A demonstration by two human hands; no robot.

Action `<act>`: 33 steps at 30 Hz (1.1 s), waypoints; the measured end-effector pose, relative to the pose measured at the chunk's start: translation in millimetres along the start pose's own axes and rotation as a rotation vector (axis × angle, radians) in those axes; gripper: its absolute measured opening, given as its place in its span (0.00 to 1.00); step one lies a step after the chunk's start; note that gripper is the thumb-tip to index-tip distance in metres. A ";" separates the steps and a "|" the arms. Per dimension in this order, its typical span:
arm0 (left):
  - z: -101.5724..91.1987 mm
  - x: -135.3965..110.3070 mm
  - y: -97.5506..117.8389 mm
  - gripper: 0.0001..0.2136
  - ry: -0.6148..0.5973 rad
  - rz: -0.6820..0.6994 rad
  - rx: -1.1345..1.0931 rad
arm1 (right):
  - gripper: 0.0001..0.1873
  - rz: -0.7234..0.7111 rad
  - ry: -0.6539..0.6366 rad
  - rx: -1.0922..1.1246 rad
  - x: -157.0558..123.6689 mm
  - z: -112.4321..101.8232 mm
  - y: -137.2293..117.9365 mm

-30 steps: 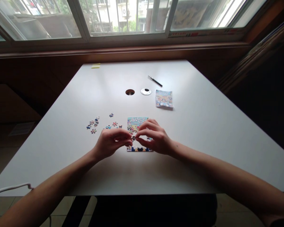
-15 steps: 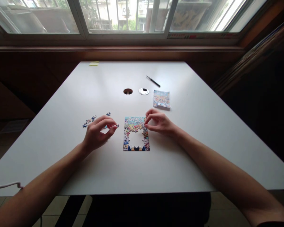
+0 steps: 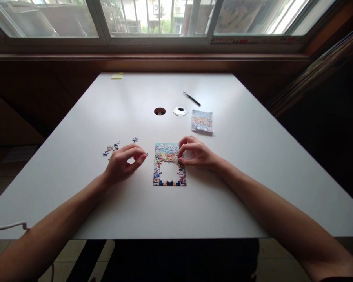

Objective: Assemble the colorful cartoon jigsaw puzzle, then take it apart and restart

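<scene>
A colourful jigsaw puzzle (image 3: 170, 147) lies flat on the white table, its frame and upper part filled, with a white gap in the middle. To its left, my left hand (image 3: 125, 161) is closed in a pinch on a small dark puzzle piece (image 3: 147, 154). Over the puzzle's upper right edge reaches my right hand (image 3: 197, 153), its thumb and index finger brought together close to the gap. Whatever lies between those fingertips is too small to make out. Loose puzzle pieces (image 3: 110, 149) are scattered beyond my left hand, which partly hides them, and one dark piece (image 3: 135, 139) sits apart.
Behind the puzzle are a crumpled printed wrapper (image 3: 202, 121), a pen (image 3: 191, 98), a round metal cover (image 3: 180, 111) and a cable hole (image 3: 159, 111) in the table (image 3: 129, 211). A yellow sticker (image 3: 117, 76) is at the far edge; a white cable (image 3: 8, 226) lies at left.
My right hand has shifted slightly left and down over the puzzle, towards the gap. My left hand stays nearly in place, still pinching its piece. The camera view has tilted slightly.
</scene>
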State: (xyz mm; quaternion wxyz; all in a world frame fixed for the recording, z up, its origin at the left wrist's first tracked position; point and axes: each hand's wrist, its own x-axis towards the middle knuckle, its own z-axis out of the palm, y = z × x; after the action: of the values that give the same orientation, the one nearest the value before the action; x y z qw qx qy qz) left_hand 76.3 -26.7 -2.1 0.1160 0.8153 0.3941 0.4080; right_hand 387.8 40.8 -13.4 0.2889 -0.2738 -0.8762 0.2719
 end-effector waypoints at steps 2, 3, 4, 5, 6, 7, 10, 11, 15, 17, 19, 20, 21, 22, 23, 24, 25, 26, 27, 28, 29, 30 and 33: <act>-0.1 -0.8 -1.1 0.03 -0.001 -0.005 0.003 | 0.05 -0.004 -0.005 -0.001 -0.3 -0.2 0.0; -0.1 -1.2 -1.4 0.03 0.001 -0.007 0.004 | 0.05 -0.007 -0.009 -0.002 -0.5 -0.3 -0.1; -0.1 -1.5 -1.5 0.03 0.003 -0.009 0.004 | 0.05 -0.010 -0.013 -0.003 -0.6 -0.4 -0.1; -0.1 -1.8 -1.4 0.03 0.005 -0.011 0.002 | 0.05 -0.011 -0.017 -0.003 -0.8 -0.4 -0.1; -0.1 -1.9 -1.2 0.03 0.008 -0.010 0.000 | 0.05 -0.011 -0.021 -0.005 -0.9 -0.4 -0.1; -0.1 -2.0 -0.9 0.03 0.011 -0.008 -0.001 | 0.05 -0.011 -0.023 -0.007 -1.0 -0.5 0.0; -0.3 -1.9 -0.4 0.03 0.021 -0.004 -0.003 | 0.04 -0.005 -0.018 0.000 -0.9 -1.0 1.5; -0.4 -1.7 -0.5 0.03 0.026 0.003 -0.005 | 0.04 -0.004 -0.011 0.012 -0.8 -1.3 2.4; -0.6 -0.4 -1.1 0.02 0.041 0.029 -0.013 | 0.14 0.000 0.011 0.065 -0.9 -2.7 5.5; -0.3 0.0 -1.0 0.02 0.044 0.032 -0.016 | 0.18 -0.011 -0.003 0.054 -1.3 -2.7 5.6; 0.2 0.1 -0.8 0.03 0.044 0.034 -0.018 | 0.21 -0.033 -0.028 0.026 -1.6 -1.8 4.8; 0.5 0.0 -0.7 0.03 0.044 0.035 -0.017 | 0.22 -0.043 -0.039 0.010 -1.8 -1.2 4.3; 0.7 -0.1 -0.5 0.03 0.041 0.036 -0.018 | 0.23 -0.053 -0.048 -0.007 -1.8 -0.3 3.7; 0.9 -0.1 -0.4 0.03 0.038 0.036 -0.020 | 0.23 -0.063 -0.055 -0.028 -1.8 0.6 3.1; 1.0 0.0 -0.2 0.03 0.035 0.037 -0.023 | 0.24 -0.074 -0.061 -0.054 -1.7 1.5 2.5; 0.9 0.2 0.0 0.03 0.032 0.039 -0.026 | 0.24 -0.090 -0.062 -0.086 -1.5 2.4 1.8; 0.9 0.5 0.3 0.03 0.030 0.040 -0.030 | 0.24 -0.109 -0.060 -0.121 -1.3 3.2 1.1; 0.7 1.1 0.7 0.03 0.029 0.039 -0.033 | 0.23 -0.128 -0.055 -0.156 -1.0 3.9 0.1; 0.6 1.7 1.1 0.03 0.030 0.040 -0.034 | 0.22 -0.147 -0.049 -0.189 -0.7 4.5 -1.0; 0.5 2.4 1.5 0.03 0.034 0.040 -0.032 | 0.21 -0.166 -0.043 -0.221 -0.3 5.1 -2.2; 0.4 3.0 1.7 0.03 0.040 0.037 -0.025 | 0.19 -0.184 -0.034 -0.250 0.0 5.8 -3.5; 0.2 3.4 1.7 0.03 0.048 0.033 -0.015 | 0.18 -0.200 -0.024 -0.278 0.1 6.5 -4.7; -0.6 3.2 -0.3 0.04 0.083 -0.009 0.025 | 0.14 -0.242 0.002 -0.355 -0.1 9.7 -7.7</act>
State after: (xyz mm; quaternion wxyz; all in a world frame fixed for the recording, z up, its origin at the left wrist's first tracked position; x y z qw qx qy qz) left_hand 76.8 -24.3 -0.1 0.0911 0.7975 0.4072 0.4359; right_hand 379.1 32.2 -15.2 0.2674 -0.2132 -0.9366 0.0762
